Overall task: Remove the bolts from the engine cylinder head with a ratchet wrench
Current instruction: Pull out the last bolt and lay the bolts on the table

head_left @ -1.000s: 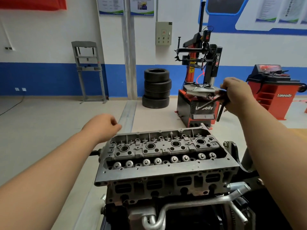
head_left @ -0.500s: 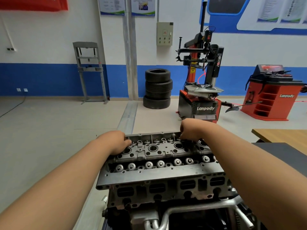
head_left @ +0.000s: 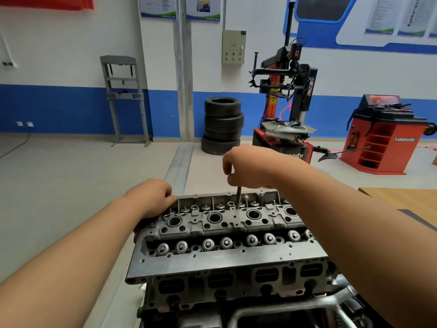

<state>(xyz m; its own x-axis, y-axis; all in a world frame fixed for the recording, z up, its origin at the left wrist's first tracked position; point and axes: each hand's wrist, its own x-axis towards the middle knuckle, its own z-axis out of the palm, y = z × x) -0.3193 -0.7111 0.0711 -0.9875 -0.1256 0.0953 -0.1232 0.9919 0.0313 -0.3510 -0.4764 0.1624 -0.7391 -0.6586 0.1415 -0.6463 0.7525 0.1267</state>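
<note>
In a workshop, we stand over the cylinder head [head_left: 227, 259], which sits on its engine right in front of us. Our left hand [head_left: 151, 200] is curled over its far left corner, while our right hand [head_left: 248, 169] pinches a thin rod [head_left: 238, 197] held upright, its lower end in a hole midway along the far row. We cannot tell whether that rod is a long bolt or the wrench's shaft, so we judge the step to be either seating the tool or drawing out a loosened bolt. The next move calls for a straight turn or lift in line with the hole, with the left hand bracing.
</note>
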